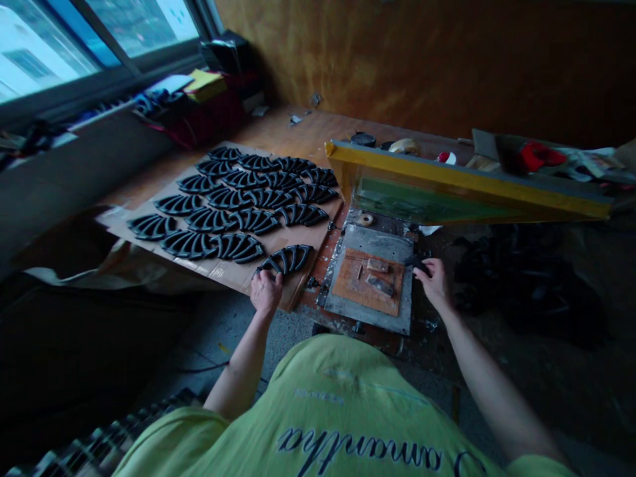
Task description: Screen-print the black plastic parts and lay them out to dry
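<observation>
My left hand [266, 291] is at the cardboard's front edge, its fingers closed on the near end of a short row of black curved pieces [293, 258]. The piece under my fingertips is mostly hidden. My right hand [435, 283] pinches a small dark piece [417, 260] beside the right edge of a grey metal plate [365, 238]. A brown board [342, 286] lies on that plate, bearing small worn blocks [379, 285]. Behind it, a yellow-edged screen frame [467, 182] with green mesh is tilted up.
Overlapping rows of black curved pieces [243, 199] cover much of the cardboard sheet [223, 270]. A dark heap [527, 285] lies at the right. A tape roll [366, 218] sits at the plate's back edge. An open box [489, 149] stands behind the frame, and windows [139, 26] are at the left.
</observation>
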### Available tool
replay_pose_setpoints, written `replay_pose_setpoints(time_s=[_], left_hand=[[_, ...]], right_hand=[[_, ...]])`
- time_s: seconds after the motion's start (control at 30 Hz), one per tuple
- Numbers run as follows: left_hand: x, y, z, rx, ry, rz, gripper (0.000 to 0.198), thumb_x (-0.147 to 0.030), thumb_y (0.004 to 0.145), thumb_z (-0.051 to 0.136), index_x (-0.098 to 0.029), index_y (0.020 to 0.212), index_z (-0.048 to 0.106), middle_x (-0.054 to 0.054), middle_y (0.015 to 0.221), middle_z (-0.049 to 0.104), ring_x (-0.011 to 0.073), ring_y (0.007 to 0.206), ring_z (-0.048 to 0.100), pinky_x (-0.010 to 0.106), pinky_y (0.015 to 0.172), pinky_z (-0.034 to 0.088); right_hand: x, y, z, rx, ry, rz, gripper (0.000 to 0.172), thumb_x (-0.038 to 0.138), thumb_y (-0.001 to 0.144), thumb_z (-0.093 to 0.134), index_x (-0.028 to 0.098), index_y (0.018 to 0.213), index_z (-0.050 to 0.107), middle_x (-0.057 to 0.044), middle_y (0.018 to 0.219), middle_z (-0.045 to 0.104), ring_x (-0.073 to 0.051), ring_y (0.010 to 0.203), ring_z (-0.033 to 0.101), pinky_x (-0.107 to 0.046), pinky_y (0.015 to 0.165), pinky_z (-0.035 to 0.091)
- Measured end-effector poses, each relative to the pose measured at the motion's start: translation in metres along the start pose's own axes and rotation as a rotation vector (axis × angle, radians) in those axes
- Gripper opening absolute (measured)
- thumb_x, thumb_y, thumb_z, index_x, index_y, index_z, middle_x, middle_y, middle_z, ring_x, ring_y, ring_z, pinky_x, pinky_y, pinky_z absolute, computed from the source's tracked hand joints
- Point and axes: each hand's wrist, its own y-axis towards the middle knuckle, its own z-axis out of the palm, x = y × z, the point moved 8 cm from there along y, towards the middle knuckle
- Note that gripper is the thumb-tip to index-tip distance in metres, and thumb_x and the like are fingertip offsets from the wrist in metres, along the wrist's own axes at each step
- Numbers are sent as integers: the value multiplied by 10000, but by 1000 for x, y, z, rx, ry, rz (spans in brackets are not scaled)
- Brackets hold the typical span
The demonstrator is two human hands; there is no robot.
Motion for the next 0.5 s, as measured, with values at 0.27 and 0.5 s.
replay_pose_setpoints(time_s=[0.27,0.5], left_hand=[[-57,-8,43,54,105,133,710,-638,901,478,-221,1474,518,154,1585,417,423,1404,367,605,1084,364],[-60,-1,36,-8,102,102,565,-551,866,574,-195,1294,671,165,1463,554,402,1322,449,588,1053,374]], right_hand=[[105,-33,76,225,-118,-342,322,265,989,486,249,1166,754,-76,1114,742,-228,1032,666,-384,967,529],[116,-31,87,165,-211,-463,335,162,972,486,231,1089,793,-67,1108,757,-253,996,598,-430,965,504]])
